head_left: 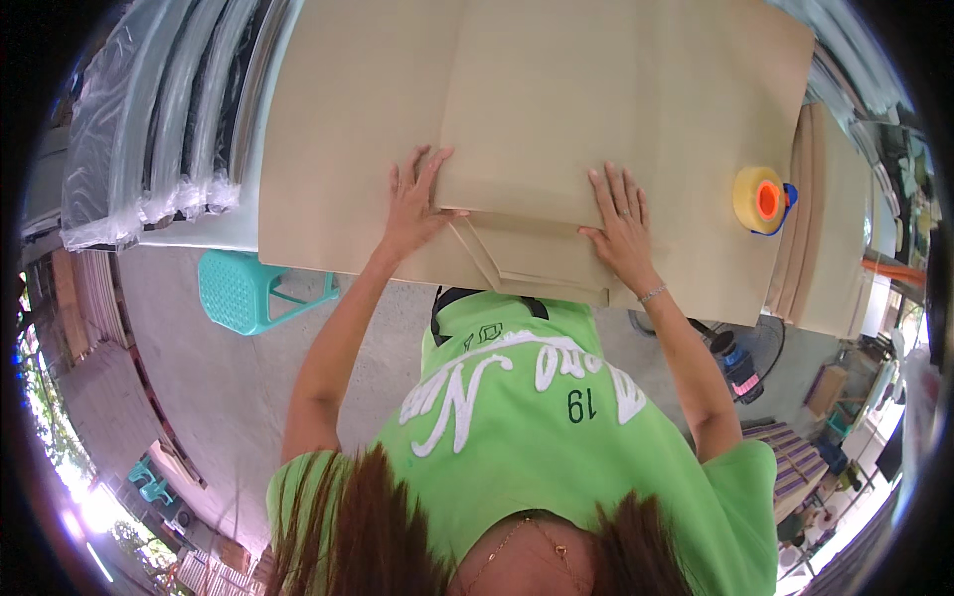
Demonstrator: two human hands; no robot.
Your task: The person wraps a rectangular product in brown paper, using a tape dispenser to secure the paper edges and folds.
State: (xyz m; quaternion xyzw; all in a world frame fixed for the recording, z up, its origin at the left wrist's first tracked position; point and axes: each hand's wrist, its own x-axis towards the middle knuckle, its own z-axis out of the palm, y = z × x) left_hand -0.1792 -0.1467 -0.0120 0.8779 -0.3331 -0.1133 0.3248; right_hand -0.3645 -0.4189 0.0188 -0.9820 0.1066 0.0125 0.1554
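Note:
A large brown cardboard sheet (616, 89) spreads over the work surface in front of me. At its near edge, between my hands, lies a folded cardboard part (532, 248) with a raised flap and a slanting edge. My left hand (415, 207) rests on the cardboard, fingers spread, its thumb at the flap's left corner. Flat on the cardboard at the flap's right end is my right hand (624, 223), fingers stretched forward and thumb pointing inward. Neither hand grips anything. What lies under the flap is hidden.
A yellow tape roll with an orange core (760, 199) sits on the sheet's right side. Plastic-wrapped panels (149, 129) stand at left, and more folded cardboard (830, 219) lies at right. Below the left edge is a turquoise stool (234, 291). A dark bottle-like object (735, 363) stands lower right.

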